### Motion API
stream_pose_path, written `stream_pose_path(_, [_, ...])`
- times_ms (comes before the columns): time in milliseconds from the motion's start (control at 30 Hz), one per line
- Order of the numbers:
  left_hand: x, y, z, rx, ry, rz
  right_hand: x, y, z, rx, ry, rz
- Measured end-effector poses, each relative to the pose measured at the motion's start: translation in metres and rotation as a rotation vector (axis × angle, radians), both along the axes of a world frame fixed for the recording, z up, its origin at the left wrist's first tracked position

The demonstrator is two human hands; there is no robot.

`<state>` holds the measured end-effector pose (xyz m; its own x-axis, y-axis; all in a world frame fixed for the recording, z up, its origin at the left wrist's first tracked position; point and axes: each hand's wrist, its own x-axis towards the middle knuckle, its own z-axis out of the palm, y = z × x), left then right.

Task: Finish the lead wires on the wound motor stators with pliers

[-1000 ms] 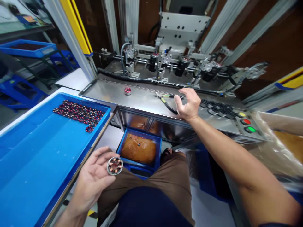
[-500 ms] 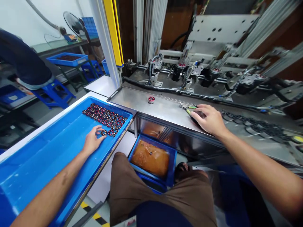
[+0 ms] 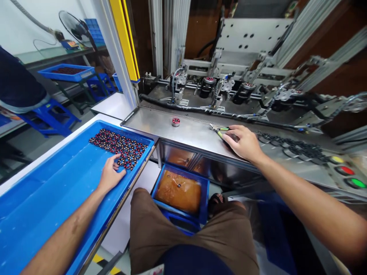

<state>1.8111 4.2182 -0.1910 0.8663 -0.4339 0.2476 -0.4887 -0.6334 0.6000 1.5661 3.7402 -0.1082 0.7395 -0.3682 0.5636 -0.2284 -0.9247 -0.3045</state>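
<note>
My left hand (image 3: 110, 175) is at the near edge of a packed group of small wound motor stators (image 3: 116, 144), black rings with red and copper-coloured coils. They sit in a long blue tray (image 3: 57, 183). The thumb stands apart from the fingers, and nothing shows between them. Over on the metal ledge, my right hand (image 3: 242, 142) is closed around the handles of a pair of pliers (image 3: 220, 133), whose jaws point left. A single red-coiled stator (image 3: 176, 122) rests on the ledge left of the pliers, apart from both hands.
Behind the ledge (image 3: 155, 118) is a machine with several black holders (image 3: 207, 91). Dark chain-like parts (image 3: 292, 145) lie to the right, near red and green buttons (image 3: 355, 182). A blue bin (image 3: 205, 202) stands below. A person on a blue stool (image 3: 51, 116) is far left.
My left hand has let go of a stator at the near edge of the group and drawn slightly back. My right hand stays on the pliers. The view has shifted right.
</note>
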Motion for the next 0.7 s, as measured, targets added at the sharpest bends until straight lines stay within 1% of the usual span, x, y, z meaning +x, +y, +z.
stream_pose_path(67, [-0.003,0.000,0.009,0.020,-0.024,0.000,0.000,0.000,0.000,0.012,-0.012,-0.003])
stream_pose_path(100, [-0.005,-0.002,0.017,0.027,-0.042,0.005,0.000,0.000,0.000,0.016,-0.017,-0.006])
stream_pose_path(133, [-0.006,-0.004,0.029,0.031,-0.068,0.010,0.000,0.001,0.000,0.020,-0.020,-0.006])
stream_pose_path(200, [-0.006,-0.019,0.060,0.017,-0.145,0.021,0.000,0.000,0.000,0.029,-0.026,0.000])
stream_pose_path(267, [-0.004,-0.047,0.093,-0.019,-0.223,-0.022,0.000,0.000,0.001,0.038,-0.035,0.013])
stream_pose_path(333, [0.000,-0.091,0.122,-0.043,-0.234,-0.128,0.000,0.001,0.003,0.050,-0.049,0.038])
stream_pose_path(367, [0.002,-0.116,0.131,-0.047,-0.216,-0.183,-0.001,0.001,0.004,0.057,-0.060,0.053])
stream_pose_path(433, [0.009,-0.168,0.141,-0.051,-0.140,-0.273,-0.002,0.003,0.008,0.069,-0.086,0.078])
stream_pose_path(500, [0.017,-0.213,0.141,-0.065,-0.031,-0.336,-0.004,0.005,0.011,0.080,-0.120,0.087])
stream_pose_path(533, [0.020,-0.231,0.139,-0.075,0.024,-0.369,-0.005,0.006,0.013,0.087,-0.140,0.085])
stream_pose_path(600, [0.023,-0.255,0.136,-0.098,0.116,-0.425,-0.005,0.007,0.015,0.103,-0.178,0.077])
stream_pose_path(633, [0.023,-0.262,0.135,-0.110,0.148,-0.443,-0.006,0.007,0.016,0.114,-0.195,0.075])
stream_pose_path(700, [0.016,-0.268,0.138,-0.143,0.179,-0.454,-0.006,0.004,0.019,0.143,-0.224,0.081])
